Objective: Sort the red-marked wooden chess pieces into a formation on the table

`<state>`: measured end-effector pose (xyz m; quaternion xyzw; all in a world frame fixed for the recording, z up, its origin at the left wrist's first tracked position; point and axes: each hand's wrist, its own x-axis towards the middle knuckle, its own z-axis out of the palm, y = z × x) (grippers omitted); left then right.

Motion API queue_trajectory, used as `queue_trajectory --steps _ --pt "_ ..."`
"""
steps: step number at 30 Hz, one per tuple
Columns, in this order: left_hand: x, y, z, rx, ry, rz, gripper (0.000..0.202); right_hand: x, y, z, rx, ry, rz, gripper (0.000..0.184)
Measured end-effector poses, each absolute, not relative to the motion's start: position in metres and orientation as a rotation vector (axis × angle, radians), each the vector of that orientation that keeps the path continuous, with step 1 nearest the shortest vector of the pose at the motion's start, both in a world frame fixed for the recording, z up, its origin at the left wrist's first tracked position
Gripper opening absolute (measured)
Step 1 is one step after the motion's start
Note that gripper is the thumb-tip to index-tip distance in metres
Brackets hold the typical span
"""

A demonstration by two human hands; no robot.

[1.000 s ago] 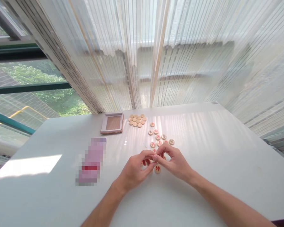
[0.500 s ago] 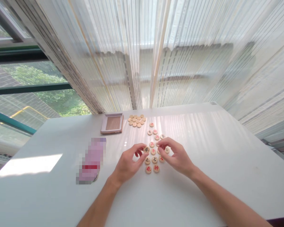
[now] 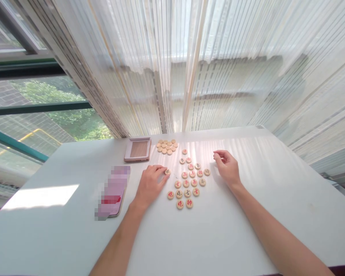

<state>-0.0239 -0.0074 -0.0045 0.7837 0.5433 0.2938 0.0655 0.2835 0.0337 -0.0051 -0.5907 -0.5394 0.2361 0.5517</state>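
Observation:
Between the thumb and fingertips of my left hand (image 3: 151, 182) is a round wooden xiangqi piece (image 3: 167, 172) with a dark character, at the left side of the laid-out pieces. My right hand (image 3: 228, 167) hovers to the right of the group, its fingers curled in toward the thumb and no piece visible in them. Several face-up xiangqi pieces lie in rough rows between the hands. Among them are a red-marked piece (image 3: 189, 203) at the near end, a dark-marked one (image 3: 179, 193), and another dark-marked piece (image 3: 207, 172) closest to my right hand.
Beyond the rows, a cluster of several blank-faced pieces (image 3: 166, 147) lies beside a shallow open box (image 3: 126, 153). A phone (image 3: 117, 191), partly pixelated, rests to the left. The white table (image 3: 218, 237) meets a sheer striped curtain (image 3: 172, 96) at the back.
My right hand has drawn away from the pieces, up and to the right. My left hand has shifted slightly up and left, and more of the laid-out pieces are uncovered.

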Motion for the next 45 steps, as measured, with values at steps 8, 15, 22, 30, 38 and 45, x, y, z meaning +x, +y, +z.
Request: queue_trajectory --steps 8,15,22,30,38,45 --pt "-0.025 -0.013 0.001 2.278 1.53 0.881 0.022 0.286 0.038 -0.011 -1.412 -1.266 0.594 0.023" --pt "-0.021 -0.002 0.009 2.382 1.505 0.763 0.025 0.286 0.039 -0.013 -1.417 -1.25 0.586 0.023" --pt "-0.003 0.02 0.008 2.409 1.393 0.696 0.024 0.286 0.039 -0.012 -1.414 -1.248 0.596 0.021" --pt "0.006 0.032 -0.004 2.372 1.319 0.76 0.024 0.285 0.041 -0.012 -1.433 -1.253 0.615 0.021" --pt "0.01 0.033 -0.01 2.407 1.35 0.801 0.022 0.284 0.038 -0.01 -1.463 -1.258 0.613 0.02" --pt "0.01 0.03 -0.009 2.409 1.34 0.848 0.021 0.284 0.037 -0.007 -1.491 -1.277 0.591 0.019"
